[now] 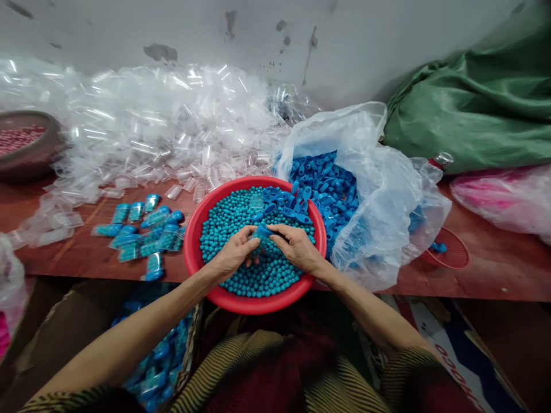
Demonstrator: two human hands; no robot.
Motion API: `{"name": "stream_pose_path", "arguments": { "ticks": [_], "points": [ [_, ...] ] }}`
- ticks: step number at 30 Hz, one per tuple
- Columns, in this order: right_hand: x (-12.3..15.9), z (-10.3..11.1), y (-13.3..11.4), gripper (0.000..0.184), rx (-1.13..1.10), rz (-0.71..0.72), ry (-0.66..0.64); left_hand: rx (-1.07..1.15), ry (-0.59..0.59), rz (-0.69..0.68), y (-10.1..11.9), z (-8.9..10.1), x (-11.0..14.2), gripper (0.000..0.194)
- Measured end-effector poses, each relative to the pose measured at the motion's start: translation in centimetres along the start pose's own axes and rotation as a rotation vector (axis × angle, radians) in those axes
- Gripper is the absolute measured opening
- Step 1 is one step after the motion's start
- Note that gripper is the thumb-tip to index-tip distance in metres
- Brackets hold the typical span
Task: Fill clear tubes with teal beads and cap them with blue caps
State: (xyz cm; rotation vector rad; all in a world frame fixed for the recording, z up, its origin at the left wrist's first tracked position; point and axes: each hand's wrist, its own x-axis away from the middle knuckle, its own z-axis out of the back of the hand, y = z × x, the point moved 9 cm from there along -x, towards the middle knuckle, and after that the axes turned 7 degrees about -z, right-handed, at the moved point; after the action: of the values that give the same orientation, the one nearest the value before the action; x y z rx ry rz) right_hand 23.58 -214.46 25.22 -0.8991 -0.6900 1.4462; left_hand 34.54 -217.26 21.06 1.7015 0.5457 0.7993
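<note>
Over a red basin [318, 229] of round turquoise beads [253, 284], both hands meet at a small clear plastic container with a blue cap [262, 231]. My left hand [236, 250] is closed around the container's side. With thumb and fingers, my right hand [299, 248] pinches the blue cap end. Fingers hide much of the container, so how far the cap sits on it cannot be made out. Loose blue caps [287, 205] lie on the beads at the basin's back right. Left of the basin are several capped containers [146, 229] with turquoise beads inside.
Clear empty containers [150, 126] are heaped along the wall. A plastic bag [370, 201] spills blue caps [329, 183] right of the basin. A small red basket [451, 252], green sack [473, 115] and bowl of pink beads [26, 155] share the table. Below stands an open box of filled containers [159, 355].
</note>
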Motion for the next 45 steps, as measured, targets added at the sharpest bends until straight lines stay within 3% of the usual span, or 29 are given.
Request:
{"name": "stream_pose_path", "arguments": {
  "ticks": [4,8,12,19,22,26,29,31,34,37,42,45],
  "points": [
    [0.2,-0.1,0.2,0.024,-0.019,-0.054,-0.051,-0.041,0.029,-0.019,0.3,-0.1,0.1,0.047],
    [0.4,0.4,-0.2,0.024,0.02,-0.043,-0.004,-0.089,0.031,-0.052,0.8,-0.3,0.1,0.049],
    [0.8,0.6,-0.9,0.028,0.072,0.008,0.048,-0.1,0.057,-0.089,1.6,-0.4,0.3,0.055],
    [1.2,-0.6,-1.7,0.031,0.221,0.21,-0.048,-0.059,0.14,-0.103,1.9,-0.8,0.7,0.034],
    [1.3,-0.7,-1.6,0.03,0.199,0.224,-0.095,-0.072,0.171,-0.085,1.5,-0.4,0.8,0.031],
    [0.5,-0.2,-0.5,0.026,-0.054,0.089,-0.177,-0.108,0.076,-0.016,0.8,-0.2,0.8,0.041],
    [-0.4,0.2,1.6,0.042,-0.389,-0.138,-0.163,-0.117,-0.004,-0.02,0.9,-0.6,0.7,0.043],
    [-0.7,0.4,2.5,0.056,-0.488,-0.231,-0.094,-0.137,-0.009,-0.048,1.3,-0.8,0.6,0.04],
    [-0.6,0.7,1.4,0.047,-0.317,-0.166,0.002,-0.152,0.055,-0.108,1.9,-1.0,0.6,0.039],
    [0.2,-0.3,-1.2,0.041,-0.032,-0.003,-0.052,-0.154,0.138,-0.157,2.4,-0.9,0.6,0.043],
    [1.6,-2.3,-2.6,0.087,0.289,0.067,-0.132,-0.089,0.136,-0.168,2.5,-1.2,0.6,0.048],
    [1.9,-2.5,-2.5,0.083,0.398,0.039,-0.082,-0.023,0.099,-0.15,2.4,-1.7,0.6,0.043]
  ]
}}
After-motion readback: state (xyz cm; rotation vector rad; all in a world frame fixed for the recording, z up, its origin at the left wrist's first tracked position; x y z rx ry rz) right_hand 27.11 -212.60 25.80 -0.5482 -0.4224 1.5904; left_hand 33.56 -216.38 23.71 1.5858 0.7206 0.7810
